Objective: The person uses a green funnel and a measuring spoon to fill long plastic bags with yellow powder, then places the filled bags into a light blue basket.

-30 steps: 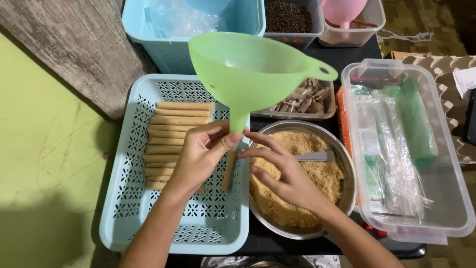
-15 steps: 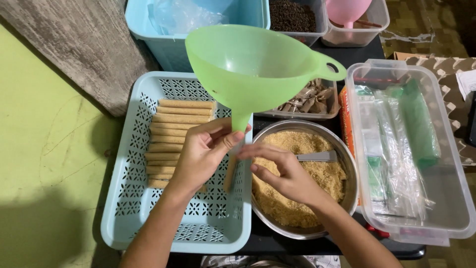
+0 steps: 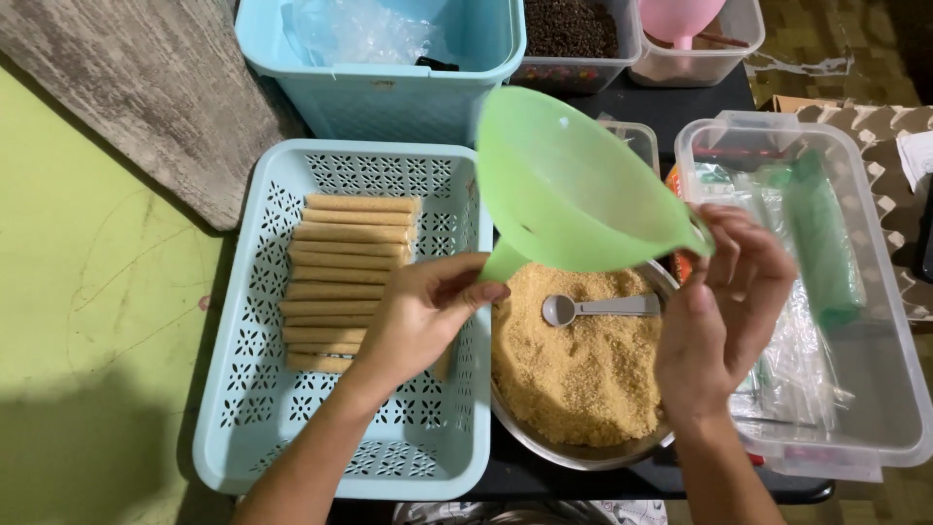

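Observation:
My left hand (image 3: 423, 316) grips a thin tan roll (image 3: 443, 366) and holds its top at the spout of a light green funnel (image 3: 573, 185). The funnel is tilted, its wide mouth turned up and to the left. My right hand (image 3: 724, 301) holds the funnel at its rim handle on the right. Below them stands a metal bowl (image 3: 583, 455) of brown crumbs (image 3: 573, 389), and a metal spoon (image 3: 598, 308) lies on the crumbs. Left of the bowl, several tan rolls (image 3: 350, 258) lie stacked in a light blue perforated basket (image 3: 253, 389).
A clear plastic box (image 3: 875, 408) with plastic sleeves and a green bundle (image 3: 826, 233) stands at the right. At the back are a blue bin (image 3: 389, 97), a tub of dark grains (image 3: 573, 24) and a pink funnel (image 3: 675, 19). A green wall (image 3: 87, 292) is on the left.
My right hand has left the spout and moved right to the funnel's rim handle. The funnel has tipped from upright to a slant over the bowl. My left hand stays at the spout.

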